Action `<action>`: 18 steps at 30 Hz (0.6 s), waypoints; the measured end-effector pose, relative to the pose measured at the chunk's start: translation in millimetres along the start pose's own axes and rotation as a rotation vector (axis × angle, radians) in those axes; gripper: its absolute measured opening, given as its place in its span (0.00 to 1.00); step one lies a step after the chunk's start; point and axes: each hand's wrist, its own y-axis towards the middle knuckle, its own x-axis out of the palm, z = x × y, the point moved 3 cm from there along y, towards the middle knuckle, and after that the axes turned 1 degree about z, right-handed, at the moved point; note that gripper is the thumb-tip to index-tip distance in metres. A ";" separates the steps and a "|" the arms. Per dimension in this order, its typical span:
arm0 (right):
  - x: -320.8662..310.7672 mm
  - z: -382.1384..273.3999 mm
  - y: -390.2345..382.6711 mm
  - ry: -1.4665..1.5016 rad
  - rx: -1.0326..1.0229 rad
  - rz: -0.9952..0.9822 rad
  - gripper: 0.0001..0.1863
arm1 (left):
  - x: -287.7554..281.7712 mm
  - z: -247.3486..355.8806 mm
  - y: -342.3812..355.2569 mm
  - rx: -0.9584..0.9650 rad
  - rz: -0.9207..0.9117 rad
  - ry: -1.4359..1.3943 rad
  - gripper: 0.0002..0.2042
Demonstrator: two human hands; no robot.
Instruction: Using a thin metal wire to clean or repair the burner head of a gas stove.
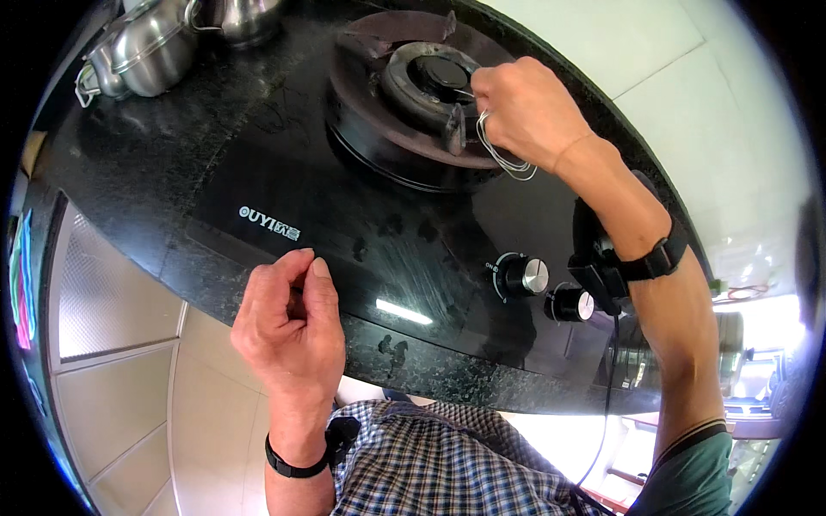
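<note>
A thin looped wire [503, 155] hangs from the right hand [525, 107], pinched between thumb and fingertips over the gas burner [426, 82]. One straight end of the wire runs left from the fingertips toward the dark burner cap, while the loops droop below the hand, across the rusty pan support [453, 129] and the outer rim of the burner ring. The right hand is closed on the wire, knuckles up, wrist bent so that the forearm slants down toward the near right corner of the black glass cooktop [344, 215]; a black strap with a small device [607, 262] sits on that forearm.

The left hand [292, 322] rests at the near edge of the cooktop, on the speckled dark stone counter [129, 163], well apart from the wire. Its fingers are curled in, thumb tip pressed against the forefinger; whether anything is pinched there cannot be told. A black band circles that wrist.

Two round control knobs [527, 277] stand at the near right of the glass, just beside the right forearm. Stainless steel pots [151, 52] stand at the far left corner of the counter.
</note>
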 end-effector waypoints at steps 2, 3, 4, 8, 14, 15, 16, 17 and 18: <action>-0.9 -1.0 2.1 0.015 -0.011 0.001 0.06 | 0.0 2.5 -0.3 -0.004 0.003 0.020 0.03; -1.9 0.0 0.2 0.009 0.001 -0.034 0.06 | 0.6 3.7 -0.7 -0.012 0.000 0.020 0.03; -2.2 0.2 -1.6 0.006 0.012 -0.070 0.05 | 0.3 4.1 -1.0 -0.020 -0.004 0.022 0.03; -4.0 -2.9 -3.0 0.035 -0.002 -0.099 0.05 | -0.3 4.0 -1.5 0.006 -0.021 0.043 0.03; 1.0 -0.2 -5.6 0.063 0.003 -0.072 0.05 | 3.0 5.2 -6.2 0.029 -0.007 0.053 0.03; -1.0 -1.9 -8.5 0.062 0.008 -0.076 0.05 | 2.3 5.4 -6.9 0.039 0.000 0.059 0.03; -4.2 -0.7 -11.1 0.052 0.021 -0.081 0.05 | 3.4 6.9 -6.3 0.054 0.001 0.054 0.03; -1.6 0.9 -10.5 0.050 0.026 -0.083 0.05 | 3.9 7.1 -6.1 0.055 -0.002 0.051 0.03; 2.8 1.7 -8.1 0.072 0.003 -0.042 0.05 | 4.1 6.1 -5.7 0.042 -0.009 0.052 0.03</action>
